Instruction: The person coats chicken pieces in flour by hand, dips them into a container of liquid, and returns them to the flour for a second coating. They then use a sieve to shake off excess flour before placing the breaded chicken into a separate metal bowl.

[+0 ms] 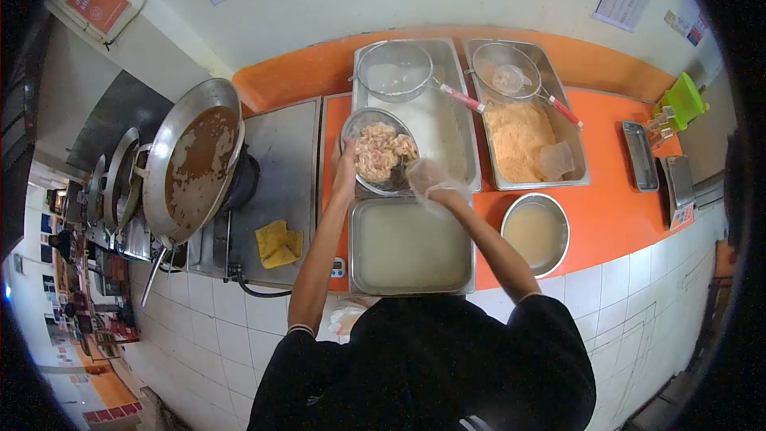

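My left hand (pixel 345 166) grips the left rim of a round metal bowl (pixel 372 114), which is tilted over the near end of a tray of white flour. Pale strips of raw meat (pixel 378 149) fill most of the bowl, and its lower right part looks dark and bare. A loose clear plastic glove covers my right hand (pixel 435 183), which is at the bowl's lower right edge. Its fingertips are hard to make out through the plastic. Directly below the bowl lies a rectangular metal pan (pixel 355 251) of cloudy liquid.
Sieves (pixel 395 72) (pixel 506 72) rest on the flour tray (pixel 472 144) and the orange-crumb tray (pixel 586 168). A round pot (pixel 565 239) of cloudy liquid stands right. Leftward are a yellow cloth (pixel 278 244) and a large wok (pixel 225 96) with brown oil. A small timer (pixel 338 268) lies near the front edge.
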`<state>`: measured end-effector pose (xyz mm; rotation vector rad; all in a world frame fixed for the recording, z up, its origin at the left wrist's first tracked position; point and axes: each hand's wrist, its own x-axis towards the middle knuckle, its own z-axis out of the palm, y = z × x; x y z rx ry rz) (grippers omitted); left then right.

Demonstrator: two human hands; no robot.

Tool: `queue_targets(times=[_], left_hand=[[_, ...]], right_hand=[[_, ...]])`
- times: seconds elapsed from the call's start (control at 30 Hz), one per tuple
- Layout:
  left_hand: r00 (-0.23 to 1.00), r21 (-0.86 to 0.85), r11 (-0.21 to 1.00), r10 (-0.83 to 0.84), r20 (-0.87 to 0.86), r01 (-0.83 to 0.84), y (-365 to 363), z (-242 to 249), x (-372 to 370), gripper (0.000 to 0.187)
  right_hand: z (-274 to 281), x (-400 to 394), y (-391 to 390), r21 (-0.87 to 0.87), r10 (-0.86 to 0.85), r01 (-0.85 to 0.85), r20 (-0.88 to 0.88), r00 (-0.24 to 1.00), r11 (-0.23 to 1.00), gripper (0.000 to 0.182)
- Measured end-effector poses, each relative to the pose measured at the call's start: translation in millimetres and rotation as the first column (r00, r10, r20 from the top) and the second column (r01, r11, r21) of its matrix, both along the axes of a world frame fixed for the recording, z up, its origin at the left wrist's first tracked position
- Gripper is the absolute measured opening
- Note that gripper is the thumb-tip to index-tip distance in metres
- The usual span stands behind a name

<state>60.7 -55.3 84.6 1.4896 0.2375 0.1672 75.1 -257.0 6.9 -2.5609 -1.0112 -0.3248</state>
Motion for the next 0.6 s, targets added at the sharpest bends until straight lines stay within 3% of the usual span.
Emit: queue_targets(times=[0.03,0.07,0.1,0.2,0.33,0.37,0.43,0.53,0.6], left_hand=[[0.987,-0.115,0.993,0.001,-0.163,-0.02,-5.1,11.8,0.1,0.044],[0.995,-0.042,0.999,0.011,-0.1,-0.015,-8.3,12.6,6.2,0.045],[0.999,0.031,0.999,0.018,-0.037,-0.017,-10.1,10.7,12.4,0.046],[0.996,0.268,0.963,-0.031,0.079,0.009,-9.7,7.2,36.6,0.049],[0.986,0.432,0.902,-0.088,0.14,0.02,-6.8,26.3,65.8,0.049],[0.978,0.491,0.871,-0.12,0.172,0.021,-5.9,33.2,66.9,0.048],[0.956,0.544,0.838,-0.195,0.217,0.047,-11.4,41.4,76.0,0.044],[0.9,0.631,0.77,-0.203,0.385,-0.096,-22.2,48.6,84.1,0.034],[0.874,0.592,0.802,-0.234,0.426,-0.074,-21.8,40.8,88.9,0.03]], right_hand=[[6.7,5.4,-9.3,0.026,-0.084,0.087,-0.09,0.992,0.996,0.01],[19.9,10.5,-14.8,0.048,-0.163,0.174,-0.175,0.971,0.984,0.01],[77.0,0.1,-13.5,-0.105,-0.245,0.227,-0.216,0.945,0.968,0.011],[102.7,-8.4,4.9,-0.28,-0.259,0.236,-0.046,0.965,0.93,0.011],[92.2,34.0,-16.0,-0.387,-0.009,0.024,0.04,0.999,0.922,0.013],[98.8,52.7,-19.6,-0.423,-0.07,0.101,0.089,0.994,0.901,0.013],[96.7,70.5,-15.5,-0.376,-0.072,0.082,0.041,0.997,0.923,0.014],[91.3,69.1,-14.6,-0.303,-0.054,0.074,0.075,0.996,0.95,0.012],[93.0,89.5,-23.9,-0.31,-0.043,0.077,0.115,0.992,0.948,0.012]])
